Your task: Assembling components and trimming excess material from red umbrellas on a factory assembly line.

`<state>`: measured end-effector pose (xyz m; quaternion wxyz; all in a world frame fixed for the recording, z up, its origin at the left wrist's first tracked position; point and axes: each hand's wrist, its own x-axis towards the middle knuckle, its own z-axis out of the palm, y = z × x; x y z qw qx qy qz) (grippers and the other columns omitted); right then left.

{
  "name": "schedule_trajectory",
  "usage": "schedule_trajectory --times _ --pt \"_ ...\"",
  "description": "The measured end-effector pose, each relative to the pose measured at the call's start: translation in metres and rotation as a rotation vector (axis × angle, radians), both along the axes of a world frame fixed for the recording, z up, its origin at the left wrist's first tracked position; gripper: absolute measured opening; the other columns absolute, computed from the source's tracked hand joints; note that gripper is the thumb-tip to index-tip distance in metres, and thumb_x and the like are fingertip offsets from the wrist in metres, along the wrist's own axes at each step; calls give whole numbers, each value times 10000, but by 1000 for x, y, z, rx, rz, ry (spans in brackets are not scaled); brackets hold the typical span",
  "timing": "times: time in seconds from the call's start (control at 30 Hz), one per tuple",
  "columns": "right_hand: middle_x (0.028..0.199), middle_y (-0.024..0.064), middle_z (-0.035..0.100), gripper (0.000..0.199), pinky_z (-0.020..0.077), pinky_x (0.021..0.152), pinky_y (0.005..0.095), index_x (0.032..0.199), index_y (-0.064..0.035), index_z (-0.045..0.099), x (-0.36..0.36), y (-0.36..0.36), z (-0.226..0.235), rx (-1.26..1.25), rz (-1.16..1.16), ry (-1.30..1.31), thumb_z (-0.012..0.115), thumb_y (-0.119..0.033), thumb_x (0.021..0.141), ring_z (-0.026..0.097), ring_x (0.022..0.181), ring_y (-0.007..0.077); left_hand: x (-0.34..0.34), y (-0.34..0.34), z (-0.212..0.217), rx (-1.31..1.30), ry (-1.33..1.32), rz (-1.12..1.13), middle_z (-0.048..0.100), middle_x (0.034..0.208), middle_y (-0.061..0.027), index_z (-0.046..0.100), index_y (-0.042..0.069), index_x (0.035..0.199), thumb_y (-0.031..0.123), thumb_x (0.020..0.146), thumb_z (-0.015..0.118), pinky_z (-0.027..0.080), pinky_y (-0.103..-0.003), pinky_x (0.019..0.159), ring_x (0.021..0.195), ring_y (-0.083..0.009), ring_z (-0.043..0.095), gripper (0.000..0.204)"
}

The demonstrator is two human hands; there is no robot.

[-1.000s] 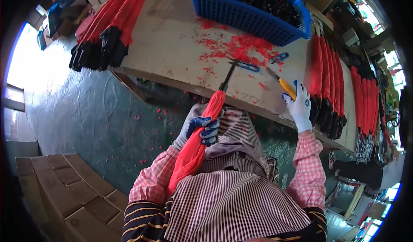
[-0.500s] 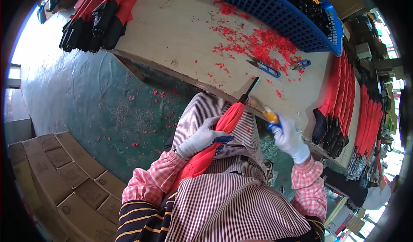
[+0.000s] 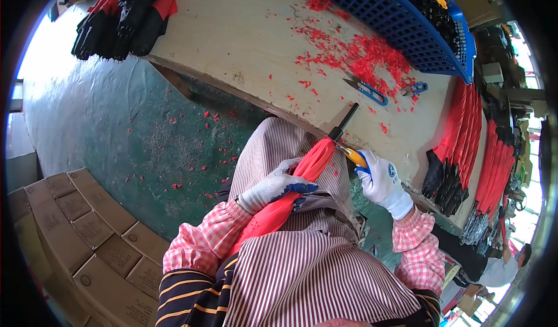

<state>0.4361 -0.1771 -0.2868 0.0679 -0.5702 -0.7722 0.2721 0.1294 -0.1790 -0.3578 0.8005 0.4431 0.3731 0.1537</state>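
Note:
A folded red umbrella (image 3: 302, 176) with a black tip lies across my lap, its tip resting against the table edge. My left hand (image 3: 273, 187), in a white and blue glove, grips the umbrella's red fabric around the middle. In my right hand (image 3: 381, 182), also gloved, is a yellow-handled cutter (image 3: 353, 156), its blade touching the umbrella near the tip.
The wooden table (image 3: 250, 42) is strewn with red scraps, with two blue-handled tools (image 3: 366, 90) on it. A blue basket (image 3: 407, 25) stands at the back. Red umbrellas are piled at the far left (image 3: 125, 13) and right (image 3: 471, 147). Cardboard boxes (image 3: 75, 234) sit on the floor to my left.
My right hand came down from the table with the yellow cutter and now meets the umbrella's tip end. The left hand kept its hold on the umbrella.

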Motion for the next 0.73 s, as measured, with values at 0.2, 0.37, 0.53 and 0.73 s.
schedule_trajectory --times 0.2,0.37,0.53,0.73 --pt "877 294 676 419 491 676 583 1324 36 553 -10 0 9 25 5 -221 643 -165 967 662 804 506 30 -7 22 445 376 63 676 1149 -178 459 -95 1464 240 897 781 566 -367 914 999 -298 687 733" --pt "875 316 673 429 494 676 593 1320 64 545 -15 -2 10 -21 -18 -225 637 -143 956 664 799 516 33 -13 21 727 531 46 702 908 -104 518 -55 1416 177 944 708 594 -421 697 721 -300 688 560" --pt "878 329 673 442 499 679 593 1312 69 542 -24 -5 15 -62 -44 -272 651 -128 932 665 787 521 10 5 -3 -515 -404 238 683 865 -60 511 -36 1406 270 990 689 573 -396 607 644 -239 675 546" --pt "887 343 673 535 510 691 589 1368 61 480 -19 -6 10 -35 -27 -281 676 -171 928 672 793 519 17 6 -53 -567 -496 -175 704 951 -95 420 56 1514 397 921 807 608 -325 675 708 -155 683 785"
